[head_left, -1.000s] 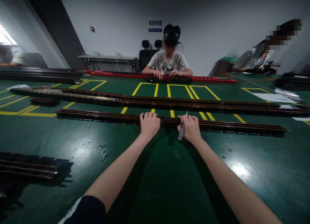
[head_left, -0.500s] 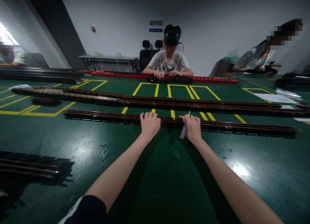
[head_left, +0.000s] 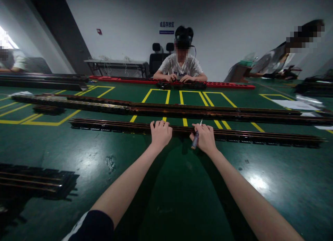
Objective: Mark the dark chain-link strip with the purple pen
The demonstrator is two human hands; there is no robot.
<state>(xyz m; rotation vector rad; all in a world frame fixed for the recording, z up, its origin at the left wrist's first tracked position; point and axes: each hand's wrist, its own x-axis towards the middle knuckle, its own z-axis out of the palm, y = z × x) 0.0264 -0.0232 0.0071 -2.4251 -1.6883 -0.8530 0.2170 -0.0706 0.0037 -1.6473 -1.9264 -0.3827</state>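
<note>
A long dark strip with copper-coloured lines (head_left: 247,136) lies crosswise on the green table in front of me. My left hand (head_left: 161,134) has its fingers bent over the strip, left of its middle; the fingertips are partly hidden behind it. Further right, my right hand (head_left: 205,137) also rests at the strip, its fingers curled. A screwdriver (head_left: 195,139) with a clear handle is held in that hand, its shaft pointing away from me. Both of the strip's ends lie beyond my hands.
Behind it run more long dark strips (head_left: 166,110). Another stack of strips (head_left: 33,180) sits at near left. Across the green table (head_left: 182,189), a person (head_left: 180,65) handles dark parts by a red rail (head_left: 229,85). White papers (head_left: 293,104) lie at right.
The near strip has slid slightly to the right. My right hand and the screwdriver have turned a little, and its thumb now shows. Opposite, the person's hand has lifted slightly.
</note>
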